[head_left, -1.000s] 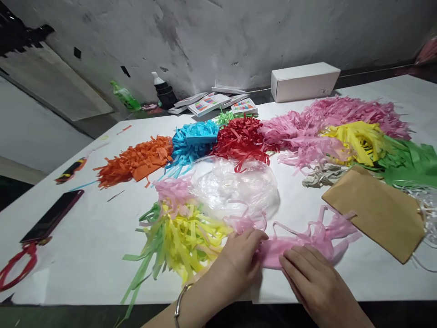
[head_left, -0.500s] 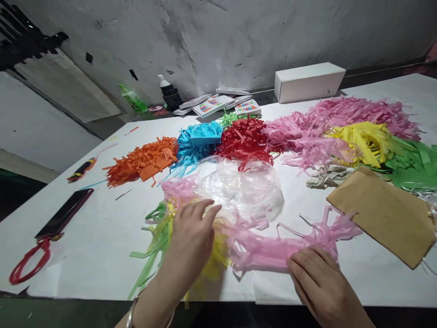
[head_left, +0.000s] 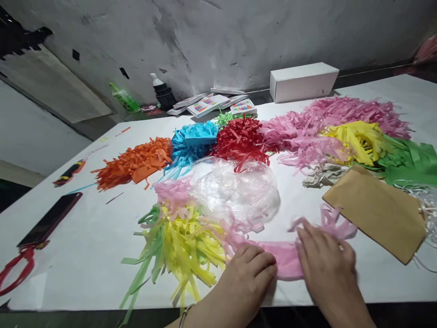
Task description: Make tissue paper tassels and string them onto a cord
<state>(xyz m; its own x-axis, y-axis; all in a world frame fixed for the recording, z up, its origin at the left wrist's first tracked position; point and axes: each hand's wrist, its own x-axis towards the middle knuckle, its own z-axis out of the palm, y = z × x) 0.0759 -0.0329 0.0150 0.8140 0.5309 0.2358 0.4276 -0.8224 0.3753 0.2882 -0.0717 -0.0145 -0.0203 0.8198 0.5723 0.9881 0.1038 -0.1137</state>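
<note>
Nearest the table's front edge, both hands lie flat on a pink fringed tissue sheet: the left hand presses its left end with fingers together and palm down, gripping nothing, and the right hand is spread wide over its right part, where the cut strips fan out toward a brown envelope. Such thin paper looks likely to tear or crease if the hands slide apart under pressure, and the loose strips could snag under the fingers or tangle with the yellow and green fringe pile touching the sheet on the left. That pile hangs close to the front edge, so a sweep of the left wrist could push strips off. Just beyond lies crumpled clear plastic, which could drag along with the pink strips it touches. The white table also carries a dark phone at the near left and, farther back, orange, blue, red, pink, yellow and green fringe heaps. At the far edge sit a white box, printed cards and a pump bottle against a stained grey wall.
</note>
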